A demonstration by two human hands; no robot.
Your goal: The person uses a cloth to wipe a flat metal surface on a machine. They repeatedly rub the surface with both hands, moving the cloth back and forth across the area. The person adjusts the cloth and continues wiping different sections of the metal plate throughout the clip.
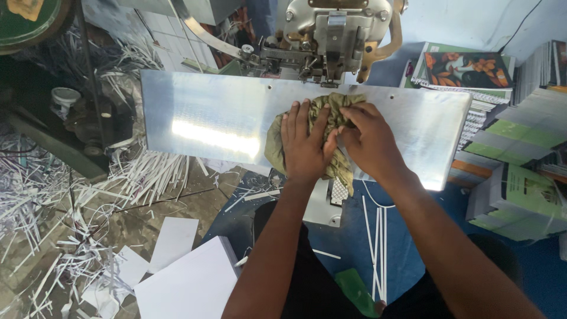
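bare forearms, dark trousers, no sleeves

olive rag [336, 168] largely hidden under both hands, machine head [331, 29] cut off at top edge
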